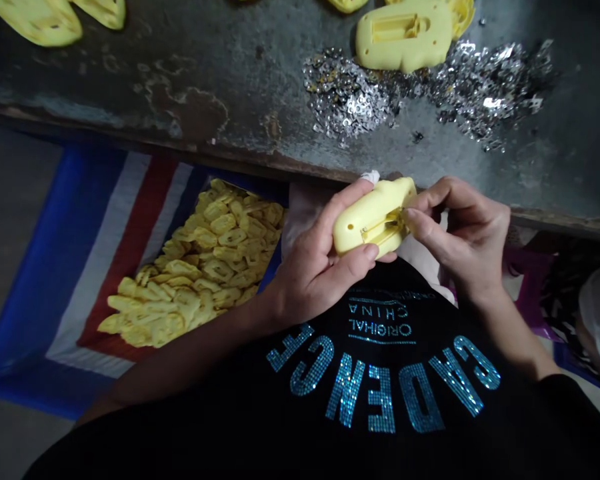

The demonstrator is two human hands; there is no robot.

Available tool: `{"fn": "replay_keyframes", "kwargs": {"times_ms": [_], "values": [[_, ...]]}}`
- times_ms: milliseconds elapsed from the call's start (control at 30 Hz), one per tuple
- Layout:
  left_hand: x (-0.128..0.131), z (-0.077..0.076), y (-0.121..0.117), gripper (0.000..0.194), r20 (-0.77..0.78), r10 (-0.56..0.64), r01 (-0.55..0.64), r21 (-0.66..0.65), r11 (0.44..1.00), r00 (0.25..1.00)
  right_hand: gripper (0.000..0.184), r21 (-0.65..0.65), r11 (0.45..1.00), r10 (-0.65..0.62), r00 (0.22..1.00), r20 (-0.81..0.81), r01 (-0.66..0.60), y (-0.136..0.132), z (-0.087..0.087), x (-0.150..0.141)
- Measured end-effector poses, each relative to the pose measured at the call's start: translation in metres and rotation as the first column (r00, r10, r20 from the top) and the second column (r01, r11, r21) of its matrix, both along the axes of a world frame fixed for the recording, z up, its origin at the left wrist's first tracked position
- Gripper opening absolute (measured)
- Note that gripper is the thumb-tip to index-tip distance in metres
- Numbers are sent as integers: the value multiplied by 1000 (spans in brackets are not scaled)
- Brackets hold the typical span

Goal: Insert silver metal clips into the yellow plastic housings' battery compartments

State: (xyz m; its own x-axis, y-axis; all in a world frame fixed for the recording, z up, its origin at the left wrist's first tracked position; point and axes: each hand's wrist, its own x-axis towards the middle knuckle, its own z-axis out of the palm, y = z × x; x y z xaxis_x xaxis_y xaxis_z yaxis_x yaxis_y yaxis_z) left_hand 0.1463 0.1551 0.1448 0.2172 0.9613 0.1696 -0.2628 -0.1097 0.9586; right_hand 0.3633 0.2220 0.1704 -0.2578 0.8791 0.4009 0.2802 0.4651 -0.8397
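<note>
My left hand (325,257) is wrapped round a yellow plastic housing (350,223), its long battery slot facing up. A white wrap covers one fingertip of this hand. My right hand (460,233) is closed in a pinch at the right end of the slot, thumb and forefinger pressed together. Whatever small piece sits between those fingertips is too hidden to name. Small metal contacts (355,100) lie in a loose heap on the bench just beyond my hands. Another yellow housing (405,40) with a similar slot rests on the heap's far side.
The worn metal bench (250,87) has its front edge just past my hands. More yellow parts (45,20) lie at its far left. Below left, a blue crate (25,320) with a striped cloth holds many yellow pieces (205,253). Something purple (535,287) stands low at right.
</note>
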Motion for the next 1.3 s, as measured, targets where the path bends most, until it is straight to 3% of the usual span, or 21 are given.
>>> {"fn": "replay_keyframes", "kwargs": {"times_ms": [133,433,600,800,900,1000,1067,1233,1300], "values": [[0,-1,0,66,-1,-6,6,7,1000,1000,28,39,999,-7,1000,21,6,-2,1,0],[1,-3,0,65,-93,23,-17,67,998,995,32,-21,999,-36,999,-24,36,-2,-3,-5],[1,-9,0,70,-57,34,-23,173,985,998,27,-49,998,-28,999,-42,26,-2,-4,-6],[2,-5,2,60,7,18,-18,80,997,1000,27,-58,997,-41,999,33,42,-5,-3,1],[1,1,3,61,34,3,-2,-15,1000,999,19,42,996,-80,992,101,77,-9,3,8],[1,5,3,63,50,-4,10,-122,992,999,3,272,961,-110,968,227,45,-12,6,14],[0,5,3,64,62,-18,27,-156,987,998,19,401,916,-140,943,302,7,-13,4,17],[-1,4,2,65,41,-28,34,-168,985,999,28,414,909,-134,900,414,-55,-14,-9,24],[-1,4,1,67,27,-17,22,-166,986,999,31,482,873,-161,891,425,-72,-15,-12,25]]}}
